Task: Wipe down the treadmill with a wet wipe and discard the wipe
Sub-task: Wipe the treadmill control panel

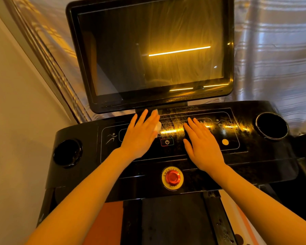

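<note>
Glossy black treadmill console (245, 154), flat hands, left hand (140, 135) pressing white wipe (157, 127)

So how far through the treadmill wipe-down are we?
Midway, probably. The console panel shows wet-looking streaks between the hands, so that stretch seems done. In hand: the left hand presses the white wipe flat on the panel's left part; the right hand rests flat on the panel. Left: I can't tell whether the screen and both cup holders were wiped, and the wipe isn't yet discarded.
</note>
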Demonstrator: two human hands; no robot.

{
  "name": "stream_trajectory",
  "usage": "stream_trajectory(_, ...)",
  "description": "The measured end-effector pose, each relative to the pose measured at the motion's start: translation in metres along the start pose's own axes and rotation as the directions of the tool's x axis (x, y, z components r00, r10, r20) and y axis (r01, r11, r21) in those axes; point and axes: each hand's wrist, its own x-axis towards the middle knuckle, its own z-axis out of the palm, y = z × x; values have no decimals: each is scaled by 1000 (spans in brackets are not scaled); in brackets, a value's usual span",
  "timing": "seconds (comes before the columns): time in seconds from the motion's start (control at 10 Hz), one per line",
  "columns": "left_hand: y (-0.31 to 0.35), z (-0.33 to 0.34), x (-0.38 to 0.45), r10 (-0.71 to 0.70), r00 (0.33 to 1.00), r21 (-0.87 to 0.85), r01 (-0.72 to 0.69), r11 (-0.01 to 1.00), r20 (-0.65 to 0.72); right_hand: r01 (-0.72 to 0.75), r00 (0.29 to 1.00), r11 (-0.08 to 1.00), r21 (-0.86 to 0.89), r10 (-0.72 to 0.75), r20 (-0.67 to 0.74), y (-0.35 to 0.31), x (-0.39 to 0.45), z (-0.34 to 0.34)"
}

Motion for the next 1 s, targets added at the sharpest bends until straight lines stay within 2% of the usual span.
stream_trajectory(0.1,16,5,-25,193,981,-28,-193,981,24,-5,1000,1000,-4,5,4,-1,1,0)
stream_trajectory(0.2,16,8,-21,228,973,9,-229,973,33,-8,1000,1000,0,8,11,-1,1,-1)
stream_trajectory(0.4,24,-7,21,-8,1000,-106,7,994,-8,-4,1000,1000,6,4,2,0,1,-2)
stream_trajectory(0.5,20,-5,15,-139,990,-147,133,980,-35,-4,1000,1000,21,4,4,1,1,-2)
stream_trajectory(0.6,3,2,-2,-317,948,-206,305,930,-24,-6,1000,1000,29,6,1,1,1,-2)
stream_trajectory(0.7,-7,5,-13,-391,920,-210,385,899,14,-6,1000,1000,30,6,-6,2,1,-1)
stream_trajectory(0.8,-1,1,-9,-341,940,-172,337,926,6,-3,1000,1000,24,3,-5,1,1,0)
stream_trajectory(0.9,15,0,-4,-200,980,-166,197,966,3,-2,1000,1000,17,3,-9,2,1,0)
stream_trajectory(1.0,19,6,-12,-143,990,-156,144,977,18,-5,1000,1000,18,5,-7,0,1,-2)
